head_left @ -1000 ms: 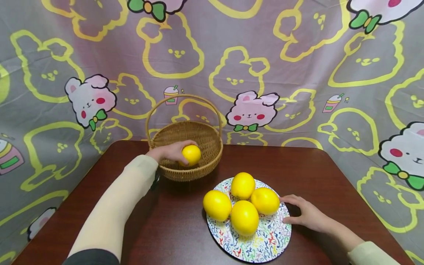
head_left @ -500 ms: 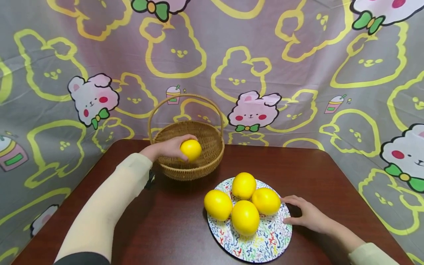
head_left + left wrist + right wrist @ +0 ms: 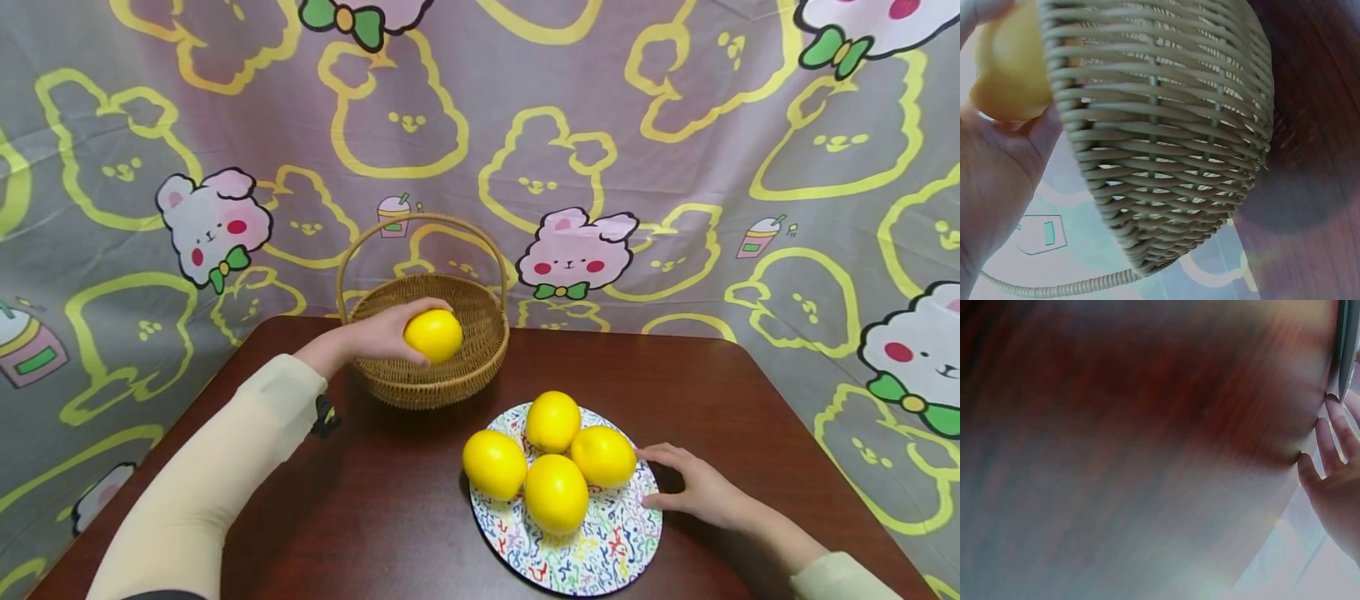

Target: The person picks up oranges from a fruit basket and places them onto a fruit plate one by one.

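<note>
My left hand (image 3: 382, 333) grips a yellow lemon (image 3: 433, 337), thumb and fingers curled round its left side. In the head view the lemon overlaps the wicker basket (image 3: 427, 396) at the opening; the left wrist view shows the lemon (image 3: 1013, 62) at the rim of the woven wall (image 3: 1166, 125). My right hand (image 3: 701, 487) lies at the right edge of a round patterned plate (image 3: 615, 554), thumb and forefinger spread at its rim. In the right wrist view, the other fingertips of the right hand (image 3: 1338, 469) rest on the table. On the plate sit several lemons (image 3: 555, 493).
The dark red-brown wooden table (image 3: 375, 508) carries both basket and plate. The basket's tall arched handle (image 3: 422, 218) rises over its opening. Behind and at the sides hangs a grey cloth (image 3: 675, 167) with yellow-outlined rabbits.
My left hand has lifted the lemon slightly from lower in the basket opening, and the left forearm has shifted to the left. The right hand stays at the plate's rim.
</note>
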`<state>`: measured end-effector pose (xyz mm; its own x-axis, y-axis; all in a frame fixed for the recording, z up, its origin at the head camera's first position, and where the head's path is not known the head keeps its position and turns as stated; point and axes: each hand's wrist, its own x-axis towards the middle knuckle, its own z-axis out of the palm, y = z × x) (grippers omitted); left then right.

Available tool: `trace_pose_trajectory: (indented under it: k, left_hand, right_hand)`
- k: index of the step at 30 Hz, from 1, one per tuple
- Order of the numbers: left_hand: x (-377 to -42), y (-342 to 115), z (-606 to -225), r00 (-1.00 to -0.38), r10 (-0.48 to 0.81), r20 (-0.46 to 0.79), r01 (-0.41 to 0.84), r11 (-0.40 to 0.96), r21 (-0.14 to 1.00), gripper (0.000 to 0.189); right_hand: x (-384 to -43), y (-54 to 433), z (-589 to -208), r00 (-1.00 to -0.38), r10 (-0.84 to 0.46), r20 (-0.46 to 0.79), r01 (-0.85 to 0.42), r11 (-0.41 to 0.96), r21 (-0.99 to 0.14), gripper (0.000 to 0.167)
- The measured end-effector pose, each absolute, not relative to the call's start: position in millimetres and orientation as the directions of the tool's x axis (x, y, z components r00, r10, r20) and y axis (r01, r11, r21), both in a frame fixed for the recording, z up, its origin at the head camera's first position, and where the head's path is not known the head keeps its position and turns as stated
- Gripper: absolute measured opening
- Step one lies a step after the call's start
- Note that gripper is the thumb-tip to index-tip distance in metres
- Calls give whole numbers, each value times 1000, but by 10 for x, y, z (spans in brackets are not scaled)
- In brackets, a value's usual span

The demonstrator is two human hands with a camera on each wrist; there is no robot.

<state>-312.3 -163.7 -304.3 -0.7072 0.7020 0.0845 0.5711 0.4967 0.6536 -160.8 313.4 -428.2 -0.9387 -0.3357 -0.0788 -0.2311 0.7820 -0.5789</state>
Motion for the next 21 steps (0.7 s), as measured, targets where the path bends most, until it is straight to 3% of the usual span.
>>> trace_pose_trajectory:
  k: [21]
  left_hand:
    - [-2556, -1629, -2882, -633, 762, 133, 629, 407, 662, 81]
  right_hand:
    - [-1600, 3138, -4269, -933, -354, -58, -258, 776, -575, 67]
